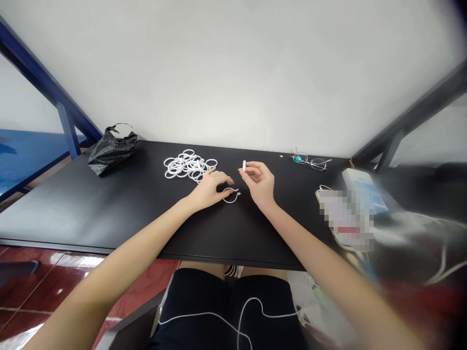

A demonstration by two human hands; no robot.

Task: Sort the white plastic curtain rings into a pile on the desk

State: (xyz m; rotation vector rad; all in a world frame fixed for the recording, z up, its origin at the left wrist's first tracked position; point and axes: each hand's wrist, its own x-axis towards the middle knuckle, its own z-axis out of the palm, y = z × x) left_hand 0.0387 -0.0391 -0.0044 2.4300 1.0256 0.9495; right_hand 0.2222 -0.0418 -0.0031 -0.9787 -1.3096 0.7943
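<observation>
My left hand is over the black table, thumb and forefinger curved round an open white plastic ring. The ring's two ends point right, with a gap between them. The thumb overlaps its upper left side. My right hand is raised a little to the right, its thumb and fingertips pinching a small white piece held upright. Whether this piece is a ring seen edge-on, I cannot tell. Behind my left hand lies a loose heap of white rings, several overlapping and partly hidden by the fingers.
A crumpled black plastic bag sits at the table's back left. Round-lensed glasses lie back right. A phone, a white box and cables are at the right. A white cable crosses my lap; the table meets a white wall.
</observation>
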